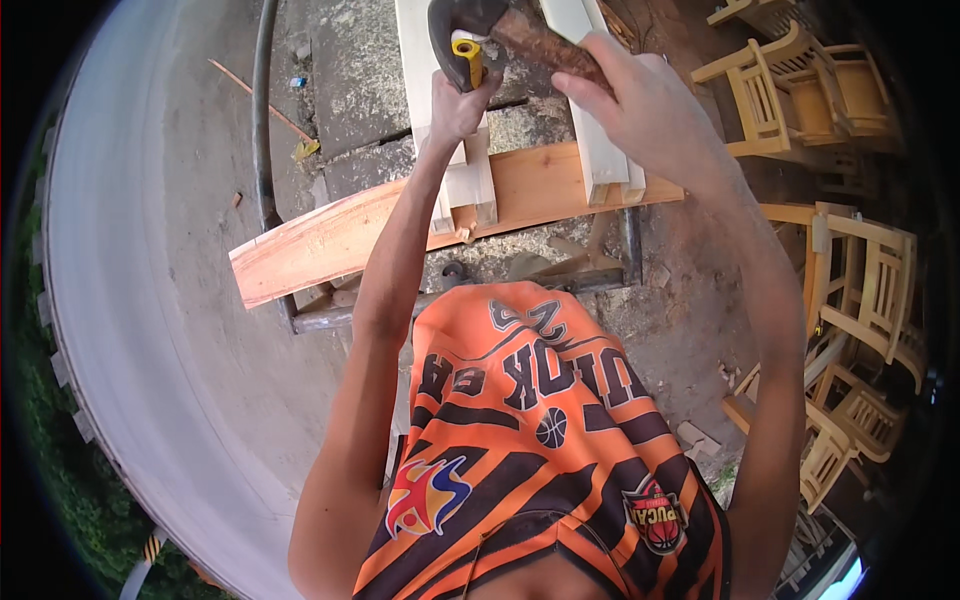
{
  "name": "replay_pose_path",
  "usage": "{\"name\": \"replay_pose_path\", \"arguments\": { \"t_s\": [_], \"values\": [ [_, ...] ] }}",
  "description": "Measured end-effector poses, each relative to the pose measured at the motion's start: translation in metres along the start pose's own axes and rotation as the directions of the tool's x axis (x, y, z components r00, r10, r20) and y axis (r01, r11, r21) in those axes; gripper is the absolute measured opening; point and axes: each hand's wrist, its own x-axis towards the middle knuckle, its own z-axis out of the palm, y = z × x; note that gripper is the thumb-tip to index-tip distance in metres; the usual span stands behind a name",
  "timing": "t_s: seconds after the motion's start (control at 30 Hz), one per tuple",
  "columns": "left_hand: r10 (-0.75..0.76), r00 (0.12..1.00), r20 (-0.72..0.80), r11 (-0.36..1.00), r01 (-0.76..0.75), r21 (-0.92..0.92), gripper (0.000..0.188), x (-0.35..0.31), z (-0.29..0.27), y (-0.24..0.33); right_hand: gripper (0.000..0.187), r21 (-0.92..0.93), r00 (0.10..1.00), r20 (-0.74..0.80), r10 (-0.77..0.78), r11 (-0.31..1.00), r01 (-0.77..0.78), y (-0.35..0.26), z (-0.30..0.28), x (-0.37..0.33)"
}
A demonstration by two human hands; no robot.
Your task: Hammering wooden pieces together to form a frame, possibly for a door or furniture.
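My left hand (458,108) is closed around a yellow-handled tool (468,60), which looks like a chisel. Its round handle end points up, and its lower part is hidden by the hand. From the right, my right hand (640,105) grips the worn brown handle of what looks like a hammer (535,42). The hammer's dark curved head lies right beside the yellow handle; whether they touch I cannot tell. Below my left hand is a pale slotted timber piece (478,180), with another pale timber (598,150) parallel to it on the right. Both lie across a reddish-brown board (335,240).
A metal pipe frame (263,120) supports the board and bends round at the left and near side. Wood chips (465,235) lie at the timber's end. Several wooden chairs (765,95) stand along the right. A pale paved road (120,260) curves along the left.
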Motion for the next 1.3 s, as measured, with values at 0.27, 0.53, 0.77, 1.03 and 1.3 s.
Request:
{"name": "replay_pose_path", "arguments": {
  "t_s": [0.27,0.53,0.77,1.03,1.3],
  "values": [
    [0.001,0.999,0.054,0.998,0.003,-0.061,0.027,0.000,-0.001,0.001,0.034,0.056,0.968,-0.246,0.054,0.998,-0.041,0.002,0.003,0.013],
    [0.002,0.999,0.034,0.997,0.001,-0.077,0.027,0.003,0.004,-0.007,0.037,0.091,0.977,-0.191,0.099,0.992,-0.083,-0.025,-0.039,0.020],
    [-0.051,0.998,0.047,0.991,0.057,-0.125,0.023,-0.001,0.007,-0.003,0.035,0.003,0.976,-0.218,0.005,1.000,-0.005,-0.002,0.024,0.014],
    [-0.038,0.998,-0.049,0.999,0.036,-0.036,0.027,-0.019,-0.030,-0.022,0.034,0.138,0.987,-0.045,0.156,0.979,-0.148,-0.064,-0.028,0.050],
    [-0.006,0.999,0.053,0.984,0.015,-0.180,0.017,0.008,0.004,-0.017,0.037,0.219,0.942,0.239,0.234,0.933,-0.287,0.004,0.052,0.008]
  ]
}}
